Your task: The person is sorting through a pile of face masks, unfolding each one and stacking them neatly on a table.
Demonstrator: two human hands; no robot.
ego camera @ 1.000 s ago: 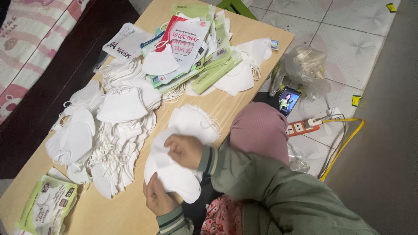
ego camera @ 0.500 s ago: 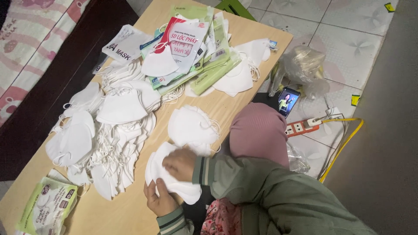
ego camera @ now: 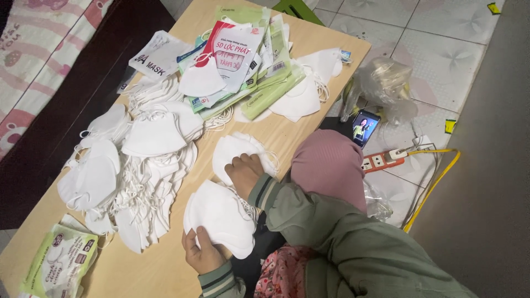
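Item: stack of white face masks (ego camera: 221,216), at the near edge of the wooden worktop (ego camera: 309,41). Left hand (ego camera: 203,255) closed on its lower edge; right hand (ego camera: 244,172), fingers curled, presses a second small mask stack (ego camera: 234,148) just beyond. Step, as judged: gathering and squaring stacks. Next calls for aligned edges. Loose mask heap (ego camera: 130,176) lies left.

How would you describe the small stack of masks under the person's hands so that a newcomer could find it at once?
Start at the wooden table and go to its near edge, beside the big heap of loose white face masks. The small stack of white masks lies apart from it, the only one held by the left hand, with the right hand just above.
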